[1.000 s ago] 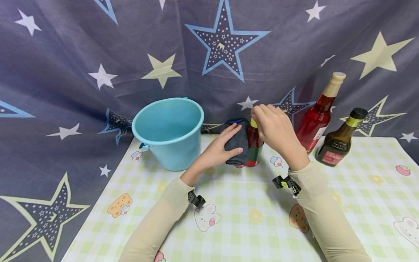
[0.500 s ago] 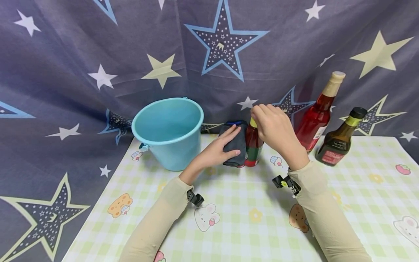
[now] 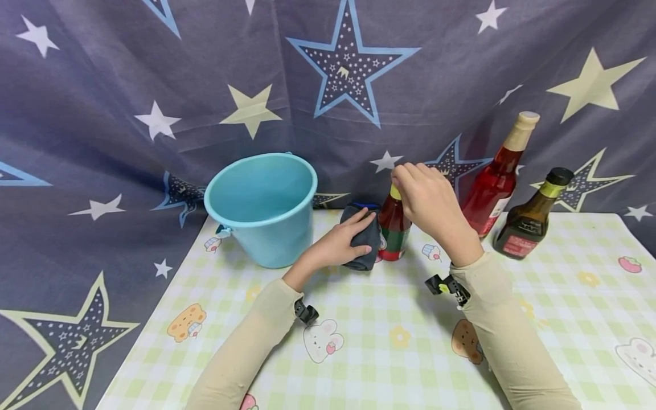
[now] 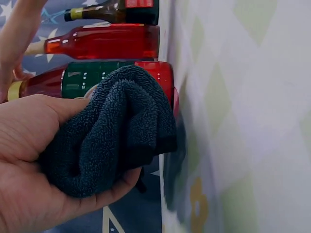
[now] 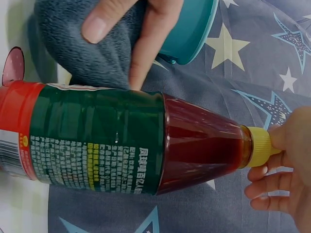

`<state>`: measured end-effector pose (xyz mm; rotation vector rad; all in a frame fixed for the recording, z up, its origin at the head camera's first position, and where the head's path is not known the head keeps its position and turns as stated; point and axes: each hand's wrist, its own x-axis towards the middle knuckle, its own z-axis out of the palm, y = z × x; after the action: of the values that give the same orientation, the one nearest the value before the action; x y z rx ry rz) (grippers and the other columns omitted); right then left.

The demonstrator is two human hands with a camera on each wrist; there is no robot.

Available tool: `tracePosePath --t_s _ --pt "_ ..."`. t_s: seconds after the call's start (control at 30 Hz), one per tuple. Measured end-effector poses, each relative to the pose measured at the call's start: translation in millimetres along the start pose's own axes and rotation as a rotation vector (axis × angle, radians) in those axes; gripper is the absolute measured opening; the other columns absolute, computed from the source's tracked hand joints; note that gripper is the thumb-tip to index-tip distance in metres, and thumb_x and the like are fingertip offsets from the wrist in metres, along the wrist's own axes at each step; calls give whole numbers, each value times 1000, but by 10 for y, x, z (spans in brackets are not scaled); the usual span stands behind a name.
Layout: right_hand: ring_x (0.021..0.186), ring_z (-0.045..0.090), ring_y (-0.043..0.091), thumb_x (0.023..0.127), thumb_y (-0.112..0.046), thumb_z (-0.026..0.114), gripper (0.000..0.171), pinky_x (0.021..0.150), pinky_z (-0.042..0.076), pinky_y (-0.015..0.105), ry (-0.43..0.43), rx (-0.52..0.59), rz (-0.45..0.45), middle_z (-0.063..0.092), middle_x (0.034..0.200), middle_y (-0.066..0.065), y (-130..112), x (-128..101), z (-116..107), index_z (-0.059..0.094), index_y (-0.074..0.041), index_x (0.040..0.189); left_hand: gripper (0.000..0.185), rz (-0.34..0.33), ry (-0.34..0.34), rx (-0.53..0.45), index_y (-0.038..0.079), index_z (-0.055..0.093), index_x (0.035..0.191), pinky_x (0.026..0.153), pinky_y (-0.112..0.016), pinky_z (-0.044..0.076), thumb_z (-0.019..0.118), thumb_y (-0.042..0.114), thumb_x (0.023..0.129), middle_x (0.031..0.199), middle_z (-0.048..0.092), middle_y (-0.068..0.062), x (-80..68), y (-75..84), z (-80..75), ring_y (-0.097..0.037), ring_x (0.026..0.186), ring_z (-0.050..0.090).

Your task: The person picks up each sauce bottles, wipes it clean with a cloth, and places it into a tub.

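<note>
A: What step is it rn?
B: Looks like wiping, I think. The L hand (image 3: 335, 246) holds a folded dark cloth (image 4: 107, 141), thumb on one side, fingers on the other, right by the yellow-cap bottle (image 5: 97, 131).
A: And the R hand (image 3: 430, 202)?
B: Pinching the cap (image 5: 260, 146), prob so the bottle won't tip.
A: Where's that bottle?
B: Near the back edge of the bench (image 3: 369, 319), abt halfway along. The blue bucket (image 3: 277, 245) is by the back left corner; the tall red bottle (image 3: 489, 191) + dark bottle (image 3: 523, 230) are toward the back right corner.
A: What does the next move need?
B: I'd say a firm pinch on top and the cloth pressed on the side, w/o a big shove.
A: Anything you can't see?
B: Yep. The R hand hides some of the cap in the head view. Can't tell if the cloth really touches the bottle. Its far side is hidden, the tiny words are too blurry to read, and the bucket's cut off in the right wrist view.
</note>
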<state>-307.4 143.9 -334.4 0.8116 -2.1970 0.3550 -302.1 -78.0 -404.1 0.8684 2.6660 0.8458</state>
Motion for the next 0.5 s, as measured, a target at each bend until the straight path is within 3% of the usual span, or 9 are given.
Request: tracePosePath --t_s 0.3,0.5 --pt "74 55 29 103 -13 58 10 66 47 39 -10 -3 3 63 84 11 -12 7 -10 62 -4 100 72 -76 -64 63 19 22 164 123 -52 30 60 28 104 173 7 -5 25 -7 74 -34 155 26" --pt "73 54 29 103 -13 58 10 65 46 38 -7 -4 4 63 84 11 -10 1 -7 62 -4 100 70 -94 -65 27 18 25 163 122 -50 32 61 26 103 173 10 -5 31 -15 96 -34 156 24"
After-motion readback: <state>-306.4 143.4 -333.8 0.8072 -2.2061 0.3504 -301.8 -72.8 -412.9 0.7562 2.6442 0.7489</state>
